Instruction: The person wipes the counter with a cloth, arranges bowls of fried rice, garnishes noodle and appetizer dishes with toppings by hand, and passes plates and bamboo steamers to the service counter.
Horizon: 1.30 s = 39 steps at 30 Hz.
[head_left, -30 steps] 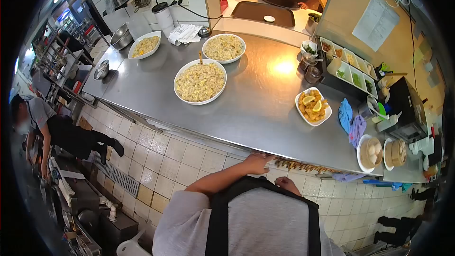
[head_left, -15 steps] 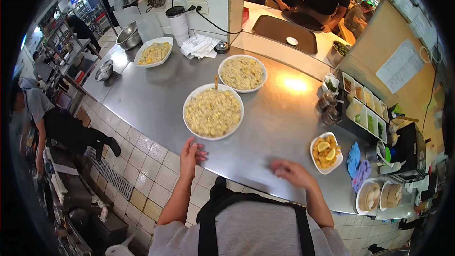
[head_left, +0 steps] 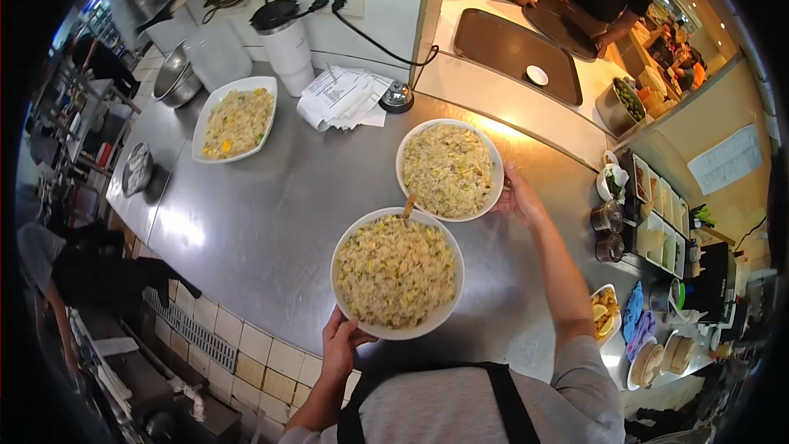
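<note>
Two round white bowls heaped with fried rice stand close together on the steel counter, their rims touching or nearly so. My left hand (head_left: 340, 342) is closed on the lower left rim of the nearer bowl of fried rice (head_left: 396, 273), thumb near the edge. A brown wooden stick (head_left: 409, 205) pokes up at that bowl's far rim. At the right side of the farther bowl of fried rice (head_left: 449, 169), my right hand (head_left: 513, 196) grips the rim, its fingers partly hidden under the bowl.
Left along the steel counter (head_left: 279, 222) are a square bowl of fried rice (head_left: 237, 120), receipts (head_left: 339, 99) and a bell (head_left: 397, 97). Behind the pass lies a brown tray (head_left: 505, 49), with people beyond. Condiment containers (head_left: 662, 197) and a fried-food dish (head_left: 606, 314) stand right.
Both hands have moved from in front of the counter onto the bowls, the left to the nearer one, the right to the farther one. The view has shifted closer to the counter.
</note>
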{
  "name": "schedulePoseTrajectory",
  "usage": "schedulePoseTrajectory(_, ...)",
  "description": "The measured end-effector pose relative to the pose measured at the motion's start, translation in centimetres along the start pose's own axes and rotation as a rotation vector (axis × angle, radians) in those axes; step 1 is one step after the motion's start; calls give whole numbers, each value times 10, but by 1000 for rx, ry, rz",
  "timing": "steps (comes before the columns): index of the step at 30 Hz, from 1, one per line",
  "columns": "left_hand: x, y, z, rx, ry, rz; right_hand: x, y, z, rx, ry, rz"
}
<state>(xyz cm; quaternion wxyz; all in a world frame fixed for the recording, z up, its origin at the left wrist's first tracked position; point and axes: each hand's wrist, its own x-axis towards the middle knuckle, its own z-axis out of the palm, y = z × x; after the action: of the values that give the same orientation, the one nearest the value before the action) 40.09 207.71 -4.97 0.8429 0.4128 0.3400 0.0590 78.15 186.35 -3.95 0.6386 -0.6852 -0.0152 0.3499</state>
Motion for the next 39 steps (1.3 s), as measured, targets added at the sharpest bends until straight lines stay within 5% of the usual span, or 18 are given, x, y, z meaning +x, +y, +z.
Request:
schedulePoseTrajectory(4, 11, 13, 2, 121, 97, 179, 71, -50, -33, -606, 105, -66)
schedulePoseTrajectory(7, 19, -7, -23, 270, 228, 412, 156, -81, -34, -1140, 420, -805)
schedulePoseTrajectory(13, 27, -25, -29, 776, 532, 743, 270, -126, -2, -1311, 652, -914)
schedulePoseTrajectory(17, 29, -22, -19, 775, 552, 688, 323, -133, 0, -1443, 616, -872)
schedulePoseTrajectory(20, 29, -16, -11, 817, 560, 668, 337, -131, -11, -1321, 623, -1134)
schedulePoseTrajectory(26, 28, -18, -16, 811, 515, 711, 282, -141, -42, -42, 22, -576)
schedulePoseTrajectory(34, 24, -14, -16, 759, 515, 760, 149, -156, -58, -23, -145, -568)
schedulePoseTrajectory(39, 22, -15, -18, 585, 415, 711, -15, -135, -77, -502, -74, -626)
